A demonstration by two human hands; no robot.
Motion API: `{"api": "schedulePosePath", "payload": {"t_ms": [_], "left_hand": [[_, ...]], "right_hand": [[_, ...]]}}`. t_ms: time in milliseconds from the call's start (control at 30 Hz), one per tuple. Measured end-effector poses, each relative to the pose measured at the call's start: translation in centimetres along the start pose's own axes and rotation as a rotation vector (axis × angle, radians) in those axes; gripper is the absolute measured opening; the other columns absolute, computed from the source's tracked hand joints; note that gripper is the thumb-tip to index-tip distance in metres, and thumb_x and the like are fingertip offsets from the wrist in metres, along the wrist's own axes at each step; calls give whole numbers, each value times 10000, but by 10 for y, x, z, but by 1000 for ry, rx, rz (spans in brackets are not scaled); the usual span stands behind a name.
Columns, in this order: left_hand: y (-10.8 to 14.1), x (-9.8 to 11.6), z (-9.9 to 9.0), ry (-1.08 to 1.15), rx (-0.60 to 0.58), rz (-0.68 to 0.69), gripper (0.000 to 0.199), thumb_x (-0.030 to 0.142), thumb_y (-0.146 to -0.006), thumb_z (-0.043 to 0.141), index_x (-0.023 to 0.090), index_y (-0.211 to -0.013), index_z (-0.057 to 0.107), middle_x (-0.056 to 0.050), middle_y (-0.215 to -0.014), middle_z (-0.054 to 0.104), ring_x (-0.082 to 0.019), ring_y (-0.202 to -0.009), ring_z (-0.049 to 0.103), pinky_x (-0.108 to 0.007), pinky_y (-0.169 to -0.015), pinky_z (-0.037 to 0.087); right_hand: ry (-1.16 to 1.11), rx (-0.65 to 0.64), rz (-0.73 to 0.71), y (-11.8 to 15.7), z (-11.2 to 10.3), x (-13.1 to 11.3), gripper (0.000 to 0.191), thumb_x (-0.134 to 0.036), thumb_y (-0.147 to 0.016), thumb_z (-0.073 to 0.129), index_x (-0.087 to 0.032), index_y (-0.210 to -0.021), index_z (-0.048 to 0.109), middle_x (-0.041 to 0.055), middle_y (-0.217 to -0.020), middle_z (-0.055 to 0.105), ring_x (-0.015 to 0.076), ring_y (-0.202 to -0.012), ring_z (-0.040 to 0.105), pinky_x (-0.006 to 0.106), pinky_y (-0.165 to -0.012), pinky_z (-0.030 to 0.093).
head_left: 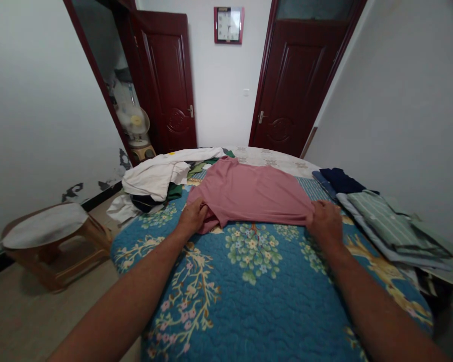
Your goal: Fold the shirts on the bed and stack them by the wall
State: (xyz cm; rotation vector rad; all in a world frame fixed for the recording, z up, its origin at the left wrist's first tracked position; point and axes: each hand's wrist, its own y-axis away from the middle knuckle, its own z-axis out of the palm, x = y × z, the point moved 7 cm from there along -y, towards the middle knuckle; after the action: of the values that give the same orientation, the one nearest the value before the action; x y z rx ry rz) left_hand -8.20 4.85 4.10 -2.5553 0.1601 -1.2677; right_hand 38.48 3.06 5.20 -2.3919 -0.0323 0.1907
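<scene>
Head view: the pink shirt (pixel 254 193) lies on the blue quilt (pixel 279 311), spread between and just beyond both hands, its long axis running left to right. The left hand (pixel 192 217) pinches its left end; the right hand (pixel 327 223) grips the near right corner. The cloth looks plain, mostly smooth, bunched at left.

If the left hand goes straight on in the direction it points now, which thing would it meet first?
Most likely the spread middle of the pink garment; the left hand grips its edge and points across it. Height is unclear, so it might pass just above.
</scene>
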Motion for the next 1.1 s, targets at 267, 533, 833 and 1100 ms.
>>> {"api": "schedulePosePath", "payload": {"t_ms": [267, 533, 833, 1100], "left_hand": [[0, -7, 0, -54, -21, 101, 208, 294, -949, 504, 202, -938, 690, -45, -907, 727, -217, -857, 642, -329, -811, 466], [18, 6, -5, 31, -106, 150, 255, 222, -886, 583, 204, -1101, 719, -65, -1079, 765, -233, -999, 690, -351, -923, 515], [22, -2, -26, -272, 35, 292, 500, 2, -691, 487, 205, -1065, 749, -99, -1098, 736, -277, -1099, 612, -438, -1040, 464], [29, 7, -29, -194, -87, 344, 383, 21, -595, 473, 211, -841, 695, -65, -902, 686, -244, -951, 578, -380, -906, 480]], "right_hand": [[-267, -481, -726, 55, 16, -262, 487, -177, -998, 505, -268, -1463, 616, 103, -1238, 717, 254, -1074, 660, 351, -945, 503], [-74, -489, -512, 42, 39, -287, 218, -241, -1050, 484, -188, -1126, 681, 133, -1050, 713, 230, -932, 670, 291, -768, 462], [-419, -281, -370, 35, 22, -250, 255, -368, -1066, 493, -218, -913, 632, 70, -913, 671, 209, -876, 606, 291, -808, 414], [-418, -358, -348, 40, 25, -254, 122, -279, -964, 548, -224, -872, 606, 48, -850, 680, 196, -779, 594, 290, -727, 370]]}}
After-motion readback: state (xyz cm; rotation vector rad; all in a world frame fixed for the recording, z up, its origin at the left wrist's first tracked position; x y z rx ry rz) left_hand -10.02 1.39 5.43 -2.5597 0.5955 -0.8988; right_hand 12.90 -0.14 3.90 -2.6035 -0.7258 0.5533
